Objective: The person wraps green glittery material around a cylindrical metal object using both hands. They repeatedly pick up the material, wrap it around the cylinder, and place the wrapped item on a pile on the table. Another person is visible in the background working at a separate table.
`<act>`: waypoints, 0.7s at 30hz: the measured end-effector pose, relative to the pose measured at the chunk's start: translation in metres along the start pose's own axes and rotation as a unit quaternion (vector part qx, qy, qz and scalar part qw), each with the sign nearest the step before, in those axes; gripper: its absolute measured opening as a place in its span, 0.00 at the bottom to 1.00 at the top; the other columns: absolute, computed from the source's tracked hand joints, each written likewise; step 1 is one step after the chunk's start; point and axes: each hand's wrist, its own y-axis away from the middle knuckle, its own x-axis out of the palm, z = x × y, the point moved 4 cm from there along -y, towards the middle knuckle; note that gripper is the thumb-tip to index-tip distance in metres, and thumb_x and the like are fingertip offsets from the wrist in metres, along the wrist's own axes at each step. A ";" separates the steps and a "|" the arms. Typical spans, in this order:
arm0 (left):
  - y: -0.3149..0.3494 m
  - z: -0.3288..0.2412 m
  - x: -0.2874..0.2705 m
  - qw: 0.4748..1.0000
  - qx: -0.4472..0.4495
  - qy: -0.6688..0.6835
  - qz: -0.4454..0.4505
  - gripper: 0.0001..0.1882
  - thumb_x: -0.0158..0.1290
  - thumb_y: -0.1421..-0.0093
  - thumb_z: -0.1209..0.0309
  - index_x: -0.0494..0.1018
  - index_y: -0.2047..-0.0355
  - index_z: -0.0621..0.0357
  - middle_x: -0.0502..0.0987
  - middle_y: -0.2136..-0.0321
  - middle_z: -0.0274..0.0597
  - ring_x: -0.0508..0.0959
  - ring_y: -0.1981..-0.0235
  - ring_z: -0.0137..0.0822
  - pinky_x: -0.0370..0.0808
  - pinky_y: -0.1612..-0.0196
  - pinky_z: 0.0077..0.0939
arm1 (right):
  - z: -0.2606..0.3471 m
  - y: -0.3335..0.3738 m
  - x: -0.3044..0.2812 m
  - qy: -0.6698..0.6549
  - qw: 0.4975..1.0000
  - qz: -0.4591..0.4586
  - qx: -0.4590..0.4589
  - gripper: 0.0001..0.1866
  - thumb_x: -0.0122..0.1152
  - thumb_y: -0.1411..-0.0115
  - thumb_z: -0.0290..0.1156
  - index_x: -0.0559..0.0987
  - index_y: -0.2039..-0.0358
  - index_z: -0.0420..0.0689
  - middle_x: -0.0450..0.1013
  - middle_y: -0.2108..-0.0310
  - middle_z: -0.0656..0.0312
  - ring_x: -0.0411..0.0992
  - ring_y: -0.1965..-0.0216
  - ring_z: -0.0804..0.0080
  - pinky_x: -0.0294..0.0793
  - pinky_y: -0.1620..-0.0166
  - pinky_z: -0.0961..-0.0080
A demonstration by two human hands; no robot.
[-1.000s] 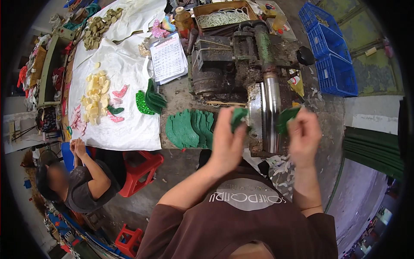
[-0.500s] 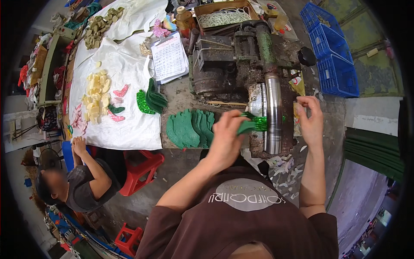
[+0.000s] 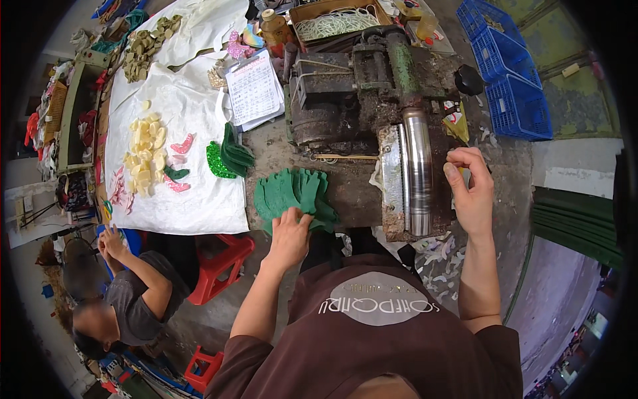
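Note:
My left hand (image 3: 290,241) reaches the near edge of a fanned pile of dark green, scallop-edged cut pieces (image 3: 287,189). Its fingers are bent down and closed on the edge of a green piece; the fingertips are partly hidden. Just right of the machine's shiny metal roller (image 3: 419,176), my right hand (image 3: 473,189) is raised, loosely curled, with thumb and fingers apart and nothing visible between them. No green piece shows at the roller. Left of the pile, a glittery green piece (image 3: 218,160) lies beside a stack of dark green ones (image 3: 235,156) on a white sheet (image 3: 206,203).
A heavy, grimy machine (image 3: 332,100) fills the table's right part. Behind are a clipboard (image 3: 254,90), a bottle (image 3: 274,30) and a box of pale cord (image 3: 339,25). Cream pieces (image 3: 145,153) lie left. A person (image 3: 143,279) sits left; blue crates (image 3: 515,110) stand right.
My left hand has moved left from the roller to the green pile. The glittery green piece at the roller is out of sight. My right hand has shifted slightly.

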 end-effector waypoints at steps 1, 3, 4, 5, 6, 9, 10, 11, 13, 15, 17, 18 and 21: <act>-0.004 -0.011 -0.015 0.998 0.016 0.051 -0.026 0.18 0.55 0.50 0.78 0.73 0.57 0.56 0.68 0.56 0.48 0.69 0.52 0.47 0.63 0.50 0.41 | 0.008 0.000 0.001 0.000 1.000 0.003 -0.007 0.07 0.60 0.43 0.23 0.75 0.64 0.37 0.71 0.66 0.58 0.71 0.66 0.69 0.70 0.59 0.75; -0.013 -0.034 -0.048 0.985 0.049 0.147 -0.079 0.19 0.56 0.51 0.78 0.72 0.56 0.56 0.67 0.57 0.49 0.68 0.51 0.48 0.63 0.48 0.41 | 0.032 0.003 0.009 -0.031 0.999 0.023 -0.021 0.07 0.62 0.44 0.22 0.76 0.65 0.38 0.72 0.68 0.58 0.71 0.67 0.67 0.70 0.61 0.74; -0.018 -0.049 -0.062 0.969 0.070 0.217 -0.092 0.18 0.55 0.48 0.76 0.72 0.55 0.56 0.67 0.56 0.48 0.68 0.50 0.47 0.62 0.47 0.40 | 0.039 0.006 0.018 -0.022 0.996 0.032 -0.079 0.07 0.62 0.45 0.22 0.76 0.65 0.40 0.72 0.70 0.58 0.70 0.69 0.64 0.69 0.64 0.73; -0.023 -0.064 -0.074 0.948 0.088 0.287 -0.106 0.17 0.54 0.45 0.75 0.72 0.54 0.57 0.67 0.56 0.47 0.68 0.49 0.46 0.62 0.46 0.39 | 0.051 0.009 0.028 -0.048 0.992 0.069 -0.093 0.07 0.64 0.46 0.23 0.77 0.66 0.41 0.72 0.68 0.59 0.69 0.67 0.62 0.67 0.62 0.70; -0.028 -0.076 -0.079 0.921 0.109 0.355 -0.116 0.15 0.53 0.43 0.73 0.71 0.54 0.57 0.67 0.55 0.47 0.67 0.48 0.45 0.62 0.45 0.38 | 0.060 0.011 0.038 -0.026 0.991 0.081 -0.106 0.09 0.64 0.48 0.24 0.77 0.65 0.42 0.71 0.64 0.59 0.68 0.64 0.61 0.66 0.59 0.67; -0.037 -0.096 -0.077 0.799 0.204 0.544 -0.156 0.18 0.46 0.34 0.67 0.67 0.46 0.60 0.64 0.50 0.45 0.66 0.46 0.39 0.65 0.46 0.31 | 0.076 0.018 0.057 0.076 0.986 0.085 -0.125 0.13 0.66 0.51 0.24 0.79 0.63 0.43 0.69 0.56 0.58 0.64 0.56 0.57 0.60 0.52 0.61; -0.038 -0.107 -0.075 0.751 0.193 0.617 -0.135 0.21 0.44 0.33 0.62 0.65 0.46 0.62 0.64 0.48 0.44 0.66 0.46 0.38 0.64 0.45 0.32 | 0.077 0.019 0.059 0.116 0.982 0.080 -0.128 0.14 0.66 0.52 0.24 0.79 0.62 0.43 0.68 0.54 0.58 0.63 0.53 0.56 0.59 0.50 0.60; -0.034 -0.121 -0.074 0.697 0.179 0.686 -0.112 0.24 0.42 0.32 0.56 0.63 0.45 0.63 0.65 0.47 0.44 0.66 0.46 0.37 0.63 0.43 0.33 | 0.077 0.021 0.060 0.108 0.983 0.078 -0.130 0.14 0.66 0.53 0.24 0.79 0.62 0.43 0.67 0.53 0.57 0.63 0.52 0.55 0.58 0.49 0.59; -0.033 -0.134 -0.073 0.670 0.190 0.710 -0.101 0.32 0.42 0.33 0.48 0.58 0.43 0.65 0.65 0.47 0.45 0.67 0.47 0.35 0.62 0.42 0.34 | 0.078 0.024 0.060 0.091 0.984 0.075 -0.134 0.15 0.66 0.54 0.23 0.80 0.62 0.43 0.66 0.51 0.55 0.61 0.50 0.54 0.57 0.48 0.58; -0.034 -0.149 -0.080 0.633 0.193 0.740 -0.120 0.32 0.42 0.33 0.48 0.59 0.44 0.66 0.66 0.48 0.46 0.67 0.47 0.35 0.63 0.42 0.33 | 0.071 0.024 0.055 0.028 0.992 0.030 -0.121 0.12 0.65 0.56 0.21 0.80 0.67 0.43 0.66 0.51 0.53 0.62 0.49 0.53 0.59 0.47 0.58; -0.033 -0.157 -0.090 0.679 0.225 0.679 -0.164 0.30 0.41 0.32 0.50 0.59 0.45 0.67 0.66 0.50 0.46 0.68 0.48 0.36 0.64 0.44 0.33 | 0.076 0.027 0.046 0.071 0.984 -0.004 -0.161 0.09 0.65 0.54 0.21 0.78 0.70 0.42 0.66 0.50 0.52 0.62 0.48 0.51 0.61 0.48 0.58; -0.031 -0.160 -0.094 0.697 0.242 0.651 -0.179 0.29 0.40 0.32 0.52 0.59 0.46 0.68 0.66 0.51 0.47 0.69 0.50 0.36 0.65 0.45 0.32 | 0.085 0.025 0.043 0.074 0.983 -0.033 -0.167 0.07 0.63 0.52 0.22 0.75 0.72 0.42 0.69 0.56 0.53 0.65 0.52 0.55 0.61 0.49 0.58; -0.031 -0.147 -0.090 0.813 0.161 0.521 -0.202 0.13 0.44 0.32 0.68 0.66 0.52 0.64 0.69 0.57 0.42 0.70 0.55 0.31 0.66 0.50 0.24 | 0.069 0.010 0.023 0.011 0.994 0.053 -0.098 0.07 0.62 0.50 0.22 0.73 0.72 0.41 0.72 0.65 0.56 0.68 0.58 0.57 0.62 0.50 0.62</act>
